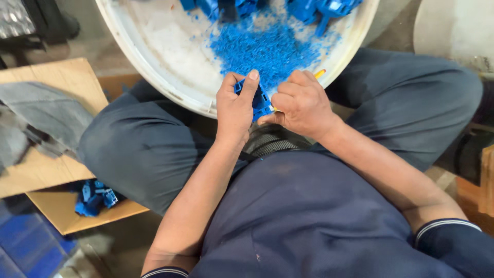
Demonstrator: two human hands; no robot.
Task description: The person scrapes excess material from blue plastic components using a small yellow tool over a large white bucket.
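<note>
Left hand (pixel 235 105) is clamped around a small blue moulded plastic part (pixel 259 101), thumb pressed along its top edge. Right hand (pixel 299 103) is fisted on a yellow-handled tool (pixel 319 74); only the handle tip shows above the knuckles, and the working end meets the plastic part between the two hands, mostly hidden. The part sits just over the near rim of the big round white plastic tub (pixel 154 62), above the person's lap.

Inside the tub, right past the hands: a heap of blue plastic shavings (pixel 267 49). Further in, at the far side of the tub, more blue moulded parts (pixel 319 10), cropped by the frame edge.

Left of the tub, past the person's knee: an open brown cardboard box (pixel 62 211) holding a few blue plastic pieces (pixel 95 197). Grey cloth (pixel 46 110) lies on cardboard beyond that.
</note>
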